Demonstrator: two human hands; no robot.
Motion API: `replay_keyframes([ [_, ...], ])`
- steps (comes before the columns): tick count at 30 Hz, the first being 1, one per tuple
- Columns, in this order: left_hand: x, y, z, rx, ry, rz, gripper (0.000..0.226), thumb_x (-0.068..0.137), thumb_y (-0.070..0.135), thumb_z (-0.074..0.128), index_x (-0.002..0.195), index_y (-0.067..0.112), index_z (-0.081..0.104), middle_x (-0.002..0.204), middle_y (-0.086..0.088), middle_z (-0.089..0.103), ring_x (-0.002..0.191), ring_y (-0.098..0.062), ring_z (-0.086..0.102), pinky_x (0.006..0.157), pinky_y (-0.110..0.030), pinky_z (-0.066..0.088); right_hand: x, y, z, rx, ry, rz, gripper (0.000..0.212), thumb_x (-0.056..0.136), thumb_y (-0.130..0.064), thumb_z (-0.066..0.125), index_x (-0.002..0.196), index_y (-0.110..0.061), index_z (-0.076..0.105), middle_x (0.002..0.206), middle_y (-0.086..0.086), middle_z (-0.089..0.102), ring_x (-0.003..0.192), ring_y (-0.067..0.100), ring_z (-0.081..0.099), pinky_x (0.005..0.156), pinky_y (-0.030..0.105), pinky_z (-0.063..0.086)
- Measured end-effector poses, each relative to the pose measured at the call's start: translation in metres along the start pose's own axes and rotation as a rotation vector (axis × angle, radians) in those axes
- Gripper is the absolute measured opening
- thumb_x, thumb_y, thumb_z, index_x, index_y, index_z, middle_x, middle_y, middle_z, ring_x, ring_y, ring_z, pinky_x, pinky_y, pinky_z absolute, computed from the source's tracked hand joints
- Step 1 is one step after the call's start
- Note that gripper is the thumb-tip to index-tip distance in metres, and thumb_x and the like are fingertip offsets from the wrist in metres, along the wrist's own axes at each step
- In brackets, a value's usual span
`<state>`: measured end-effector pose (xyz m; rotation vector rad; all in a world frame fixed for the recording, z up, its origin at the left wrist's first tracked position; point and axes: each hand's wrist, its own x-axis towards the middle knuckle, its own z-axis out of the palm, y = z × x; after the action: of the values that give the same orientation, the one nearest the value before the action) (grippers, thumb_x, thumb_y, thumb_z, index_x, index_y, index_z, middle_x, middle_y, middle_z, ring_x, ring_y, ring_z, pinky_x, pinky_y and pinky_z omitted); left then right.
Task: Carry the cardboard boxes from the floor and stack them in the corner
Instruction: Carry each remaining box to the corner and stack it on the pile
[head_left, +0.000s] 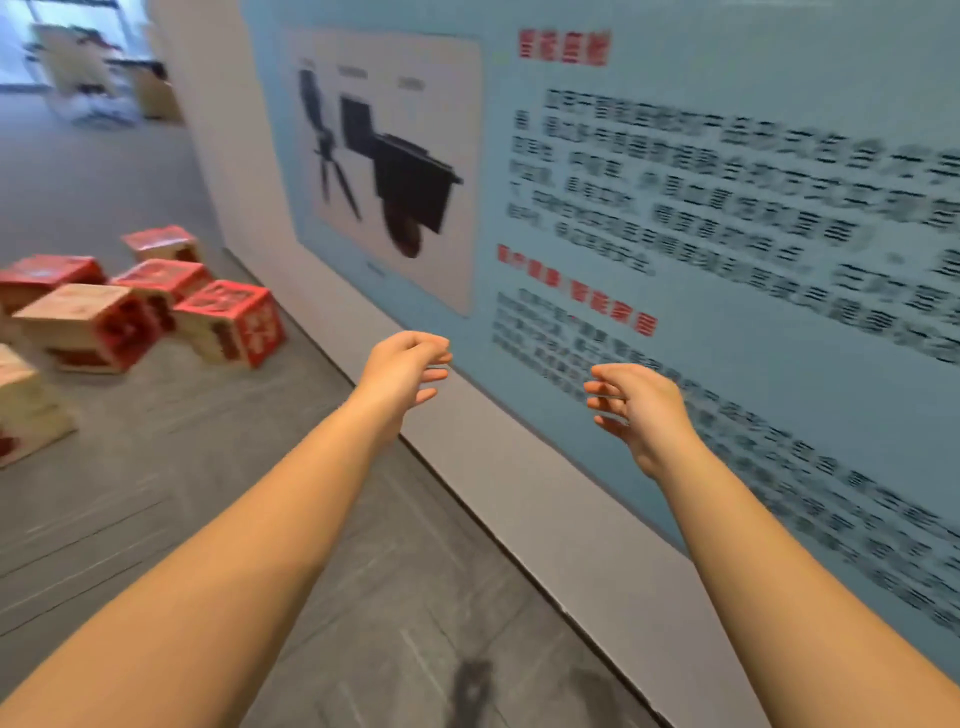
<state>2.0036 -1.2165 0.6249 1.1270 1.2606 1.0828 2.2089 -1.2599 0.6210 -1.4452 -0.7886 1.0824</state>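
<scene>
Both bare arms are extended forward with nothing held. The left hand (402, 366) and the right hand (636, 408) are presented palm-inward, fingers loosely curled and spread, near the blue printed wall poster (727, 218). The red-and-tan cube-shaped cardboard boxes (156, 306) are located on the grey tiled floor (363, 545) at the left, well apart from both hands. At least 6 are visible, clustered beside the white wall (228, 182). Several are tilted or tipped; no long axis is discernible. The picture is blurred.
</scene>
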Motion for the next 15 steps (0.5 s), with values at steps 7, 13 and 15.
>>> replay_keyframes([
  [7, 0.013, 0.0, -0.186, -0.001, 0.279, 0.021, 0.022, 0.094, 0.016, 0.047, 0.074, 0.023, 0.052, 0.081, 0.006, 0.058, 0.073, -0.006, 0.053, 0.068, -0.022, 0.038, 0.001, 0.014, 0.199, 0.012, -0.237, 0.026, 0.02, 0.09, -0.012, 0.053, 0.07, -0.017, 0.053, 0.069, 0.002, 0.057, 0.057, 0.011, 0.051, 0.058, 0.022, 0.041],
  [13, 0.02, -0.005, -0.302, -0.06, 0.474, -0.016, 0.02, 0.094, 0.017, 0.049, 0.074, 0.021, 0.053, 0.083, 0.003, 0.059, 0.072, -0.009, 0.054, 0.068, -0.023, 0.039, 0.001, 0.017, 0.325, -0.026, -0.39, 0.031, 0.022, 0.09, -0.009, 0.052, 0.069, -0.016, 0.053, 0.067, 0.002, 0.056, 0.058, 0.011, 0.05, 0.054, 0.019, 0.041],
  [15, 0.025, -0.01, -0.328, -0.072, 0.524, -0.035, 0.018, 0.094, 0.018, 0.05, 0.076, 0.021, 0.054, 0.084, 0.004, 0.06, 0.073, -0.009, 0.055, 0.068, -0.023, 0.04, 0.01, 0.019, 0.357, -0.044, -0.424, 0.031, 0.022, 0.09, -0.009, 0.052, 0.07, -0.016, 0.053, 0.068, 0.002, 0.055, 0.059, 0.011, 0.05, 0.056, 0.02, 0.039],
])
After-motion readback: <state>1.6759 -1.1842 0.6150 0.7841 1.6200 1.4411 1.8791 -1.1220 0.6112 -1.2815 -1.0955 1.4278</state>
